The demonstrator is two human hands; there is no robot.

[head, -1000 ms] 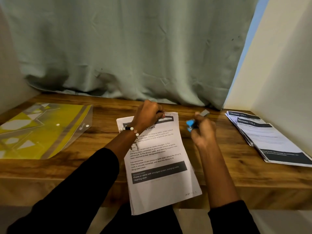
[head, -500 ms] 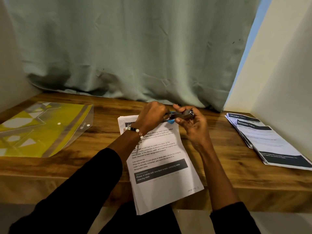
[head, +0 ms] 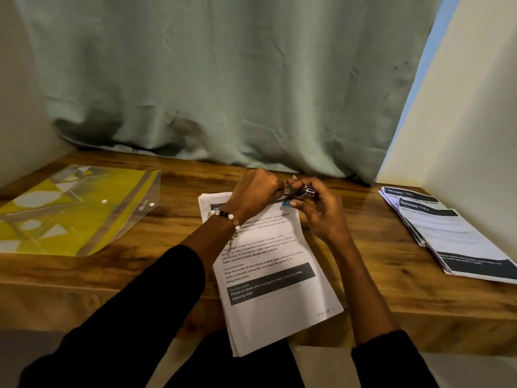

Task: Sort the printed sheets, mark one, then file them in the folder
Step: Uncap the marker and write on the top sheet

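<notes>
While both hands are raised just above the far end of the printed stack (head: pixel 268 264), a small marker (head: pixel 299 192) is held between them. The left hand (head: pixel 256 193) is curled into a loose fist, its fingertips closed on the nearer, left end of the marker, where a bit of blue shows just below. The right hand (head: pixel 316 211) is cupped around the other end, thumb above and fingers bent beneath, so that the grey barrel with its metal clip is pinched between them. The two hands are brought almost together, touching or nearly touching at the marker; whether the cap is on or off cannot be told.

Relative to the printed stack, which lies in the middle of the wooden table (head: pixel 173 247) with its near end hanging over the table's front edge, the marker is held over the stack's far right corner. A handwritten note is seen at the stack's near right corner, too small to be read. A beaded bracelet (head: pixel 223 215) is worn on the left wrist, above the stack's upper left part.

Well to the left of the stack, a yellow transparent folder (head: pixel 70 211) is laid flat on the table. Well to the right of the stack, a second pile of sheets (head: pixel 453 233) is fanned against the wall. Behind the stack, a green curtain (head: pixel 237 88) hangs down to the table.
</notes>
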